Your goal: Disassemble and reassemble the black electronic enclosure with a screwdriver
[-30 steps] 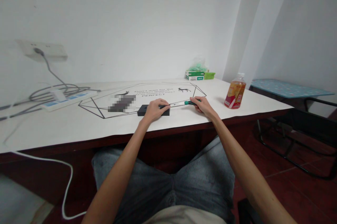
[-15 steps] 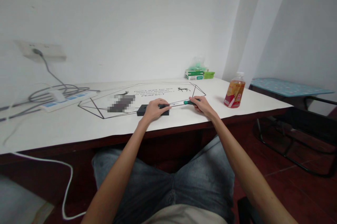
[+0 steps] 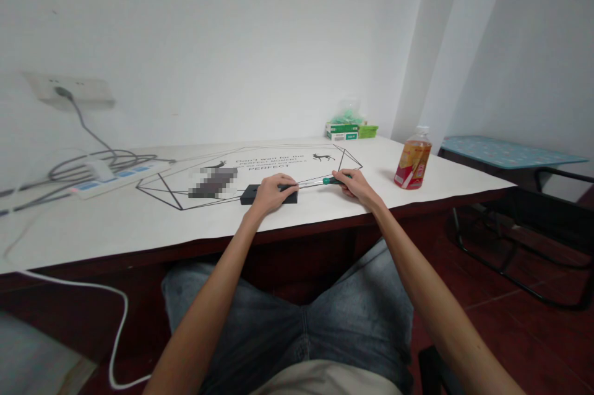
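A flat black box (image 3: 249,194) lies on the white table (image 3: 139,221) in front of me. My left hand (image 3: 273,191) rests on top of it, fingers curled over its right half and pressing it down. My right hand (image 3: 355,187) is closed round the green handle of a screwdriver (image 3: 330,181). The screwdriver's thin shaft lies nearly level and points left toward the right end of the box, where its tip meets my left fingers.
An orange drink bottle (image 3: 413,164) stands to the right. Green and white boxes (image 3: 350,130) sit by the wall. A power strip (image 3: 116,176) with coiled cables lies far left. A small side table (image 3: 505,156) stands beyond the table's right edge.
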`<state>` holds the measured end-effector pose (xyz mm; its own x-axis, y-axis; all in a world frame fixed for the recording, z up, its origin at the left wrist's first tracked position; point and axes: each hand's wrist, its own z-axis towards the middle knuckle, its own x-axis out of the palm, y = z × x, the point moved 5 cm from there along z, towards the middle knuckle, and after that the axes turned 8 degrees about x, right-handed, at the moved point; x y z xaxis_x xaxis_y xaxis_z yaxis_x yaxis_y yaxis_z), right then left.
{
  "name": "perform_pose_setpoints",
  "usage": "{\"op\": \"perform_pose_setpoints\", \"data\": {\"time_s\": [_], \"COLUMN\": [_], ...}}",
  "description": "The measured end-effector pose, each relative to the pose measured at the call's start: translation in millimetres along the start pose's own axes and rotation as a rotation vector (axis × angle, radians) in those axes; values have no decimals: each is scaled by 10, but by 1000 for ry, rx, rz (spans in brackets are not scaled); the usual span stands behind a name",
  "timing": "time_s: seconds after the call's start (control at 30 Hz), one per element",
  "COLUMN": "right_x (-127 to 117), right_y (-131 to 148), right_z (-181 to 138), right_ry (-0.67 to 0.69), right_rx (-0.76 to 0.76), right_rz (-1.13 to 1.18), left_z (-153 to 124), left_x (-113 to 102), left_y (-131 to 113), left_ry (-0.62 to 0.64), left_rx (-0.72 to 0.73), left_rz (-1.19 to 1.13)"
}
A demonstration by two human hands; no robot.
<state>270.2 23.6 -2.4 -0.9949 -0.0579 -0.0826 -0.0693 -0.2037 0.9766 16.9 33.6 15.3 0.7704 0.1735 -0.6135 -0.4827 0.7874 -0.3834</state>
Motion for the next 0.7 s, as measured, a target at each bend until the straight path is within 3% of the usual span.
{"op": "perform_pose_setpoints", "data": {"time_s": [0.7], "right_x": [10], "right_y": [-18], "right_z": [26], "right_ry": [25], "right_rx": [-27], "right_rz": [-54], "left_z": [-4], "left_x": [10], "left_y": [-22], "left_ry": [51], "left_rx": [13], "left_rz": [72]}}
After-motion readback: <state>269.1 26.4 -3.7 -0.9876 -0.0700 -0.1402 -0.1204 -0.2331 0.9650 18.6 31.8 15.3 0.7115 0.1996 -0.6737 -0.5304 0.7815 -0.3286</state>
